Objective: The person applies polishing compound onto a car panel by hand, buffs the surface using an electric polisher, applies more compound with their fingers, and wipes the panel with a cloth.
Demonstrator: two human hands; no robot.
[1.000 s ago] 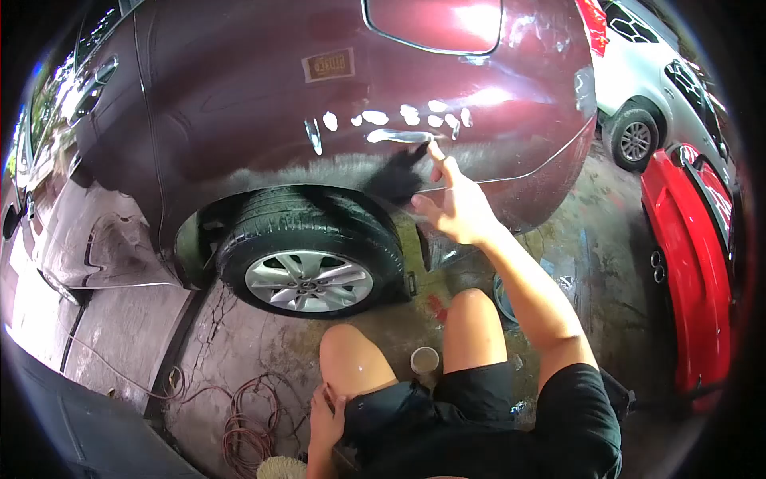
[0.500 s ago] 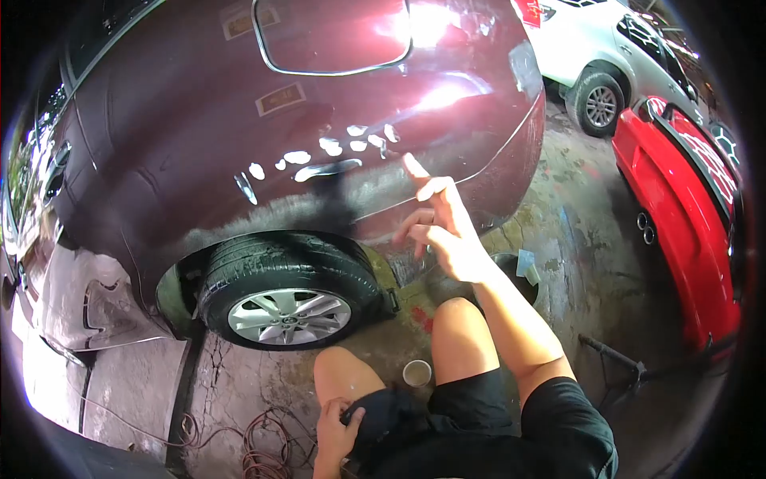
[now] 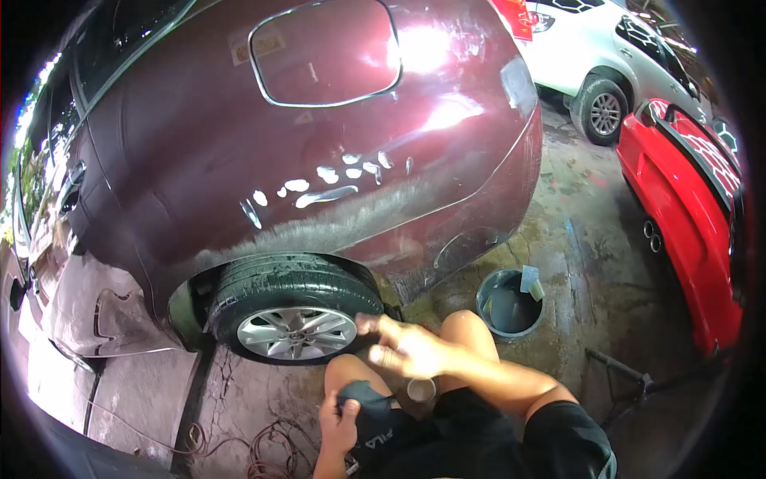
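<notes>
White smears and dabs (image 3: 325, 195) mark the dark red car panel (image 3: 199, 160), just above a dull grey sanded band (image 3: 319, 231) over the wheel arch. My right hand (image 3: 403, 347) hangs in front of the tyre's right side, blurred, with its fingers apart and nothing seen in it. At my left thigh, my left hand (image 3: 339, 419) is closed on a dark cloth (image 3: 365, 403), which may be the hem of my shorts. A small white cup (image 3: 421, 389) stands between my knees, below my right forearm.
Right of my knees is a dark bucket (image 3: 511, 307) holding water and a pale block. A red bumper (image 3: 678, 231) lies at the right, near a black metal stand (image 3: 638, 383). Behind is a white car (image 3: 590, 56). A coiled hose (image 3: 275, 451) lies at the lower left.
My right hand has dropped from the white-marked panel to beside the tyre. My left hand has closed on dark cloth at my thigh. The view has shifted, showing the bucket fully.
</notes>
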